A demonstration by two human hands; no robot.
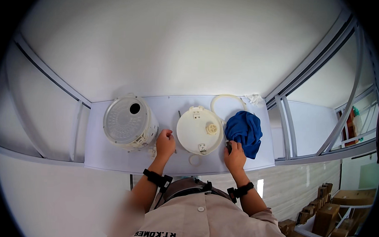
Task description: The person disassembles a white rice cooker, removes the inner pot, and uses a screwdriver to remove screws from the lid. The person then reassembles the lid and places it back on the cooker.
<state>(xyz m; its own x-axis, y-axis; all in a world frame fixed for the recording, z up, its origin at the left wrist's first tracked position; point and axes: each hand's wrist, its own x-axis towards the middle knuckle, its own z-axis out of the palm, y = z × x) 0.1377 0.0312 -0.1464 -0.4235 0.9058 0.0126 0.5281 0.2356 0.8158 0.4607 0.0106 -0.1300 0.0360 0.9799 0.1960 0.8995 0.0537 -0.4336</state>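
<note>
My left hand (166, 143) is closed between the white cylindrical housing (127, 120) and the round white lid (199, 131); what it holds, if anything, is hidden. Small white parts (153, 151) lie beside it. The lid has a cream knob-like fitting and two small brackets. My right hand (235, 155) grips a small dark object (229, 147) at the lid's right, touching or close to the crumpled blue cloth (244, 131). A small pale ring (195, 159) lies below the lid.
A large cream ring (225, 96) and white tissue (254, 100) lie at the back of the white table (96, 157). Framed panels (285, 134) stand on both sides. Cardboard boxes (326, 217) are stacked at lower right.
</note>
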